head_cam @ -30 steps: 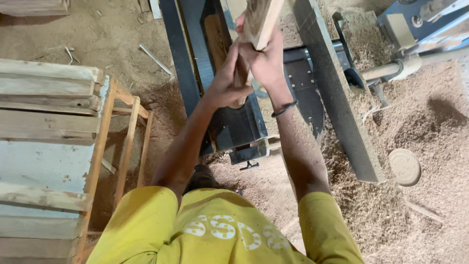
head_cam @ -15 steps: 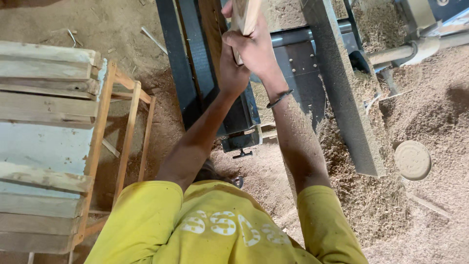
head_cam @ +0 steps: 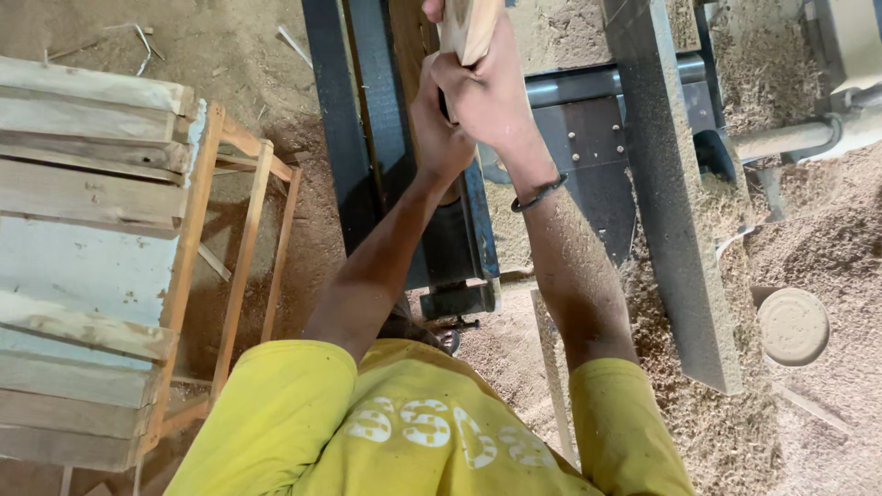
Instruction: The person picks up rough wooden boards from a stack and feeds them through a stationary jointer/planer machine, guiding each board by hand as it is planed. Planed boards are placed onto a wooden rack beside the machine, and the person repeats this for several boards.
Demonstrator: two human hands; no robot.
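I look down over my yellow shirt [head_cam: 404,432] at both arms stretched forward. My right hand [head_cam: 491,101] grips the near end of a pale wooden plank [head_cam: 470,28] that runs out of the top of the view. My left hand [head_cam: 439,133] is closed around the same plank end, just beside and below the right one. A dark band sits on my right wrist [head_cam: 537,195]. Under the hands lies the dark blue steel bed of a woodworking machine [head_cam: 367,138].
A wooden rack [head_cam: 234,276] stands at the left with a stack of weathered planks [head_cam: 83,230] beside it. A grey steel beam [head_cam: 671,202] runs down the right of the machine. Sawdust heaps [head_cam: 818,230] and a round dusty lid [head_cam: 792,326] lie at the right.
Both hands have pushed the plank forward, toward the top of the view, and the view has shifted with them. The grip on the plank stays the same.
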